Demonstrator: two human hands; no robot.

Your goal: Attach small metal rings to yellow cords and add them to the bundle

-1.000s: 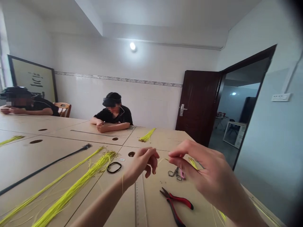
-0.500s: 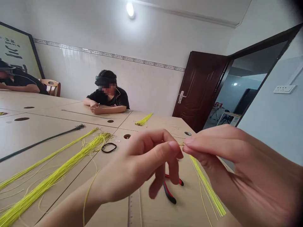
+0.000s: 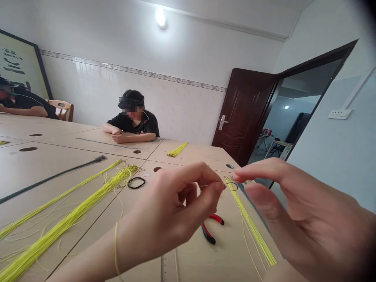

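My left hand (image 3: pixel 188 203) pinches a thin yellow cord (image 3: pixel 202 186) between thumb and forefinger. A small bronze-coloured hook-shaped piece (image 3: pixel 236 185) sticks out to the right of those fingertips. Just beyond it is my right hand (image 3: pixel 282 196), its thumb and forefinger apart with nothing between them. A yellow strand (image 3: pixel 116 243) lies across my left wrist. Below my left hand are the red and black handles of a tool (image 3: pixel 209 235); its head is hidden behind the hand. A yellow cord bundle (image 3: pixel 249 219) lies between my hands, its far ends brownish.
Long yellow cord bundles (image 3: pixel 73 215) and a dark grey-green bundle (image 3: pixel 55 177) lie at left, near a black ring (image 3: pixel 136 183). A shorter yellow bundle (image 3: pixel 178 149) lies farther back. A ruler (image 3: pixel 165 270) is at the front. A person (image 3: pixel 133 121) sits across the table (image 3: pixel 94 154).
My right thumb and forefinger have let go of the small piece and spread apart. The hook-shaped end now shows beyond my left fingertips. My left fingers have curled in.
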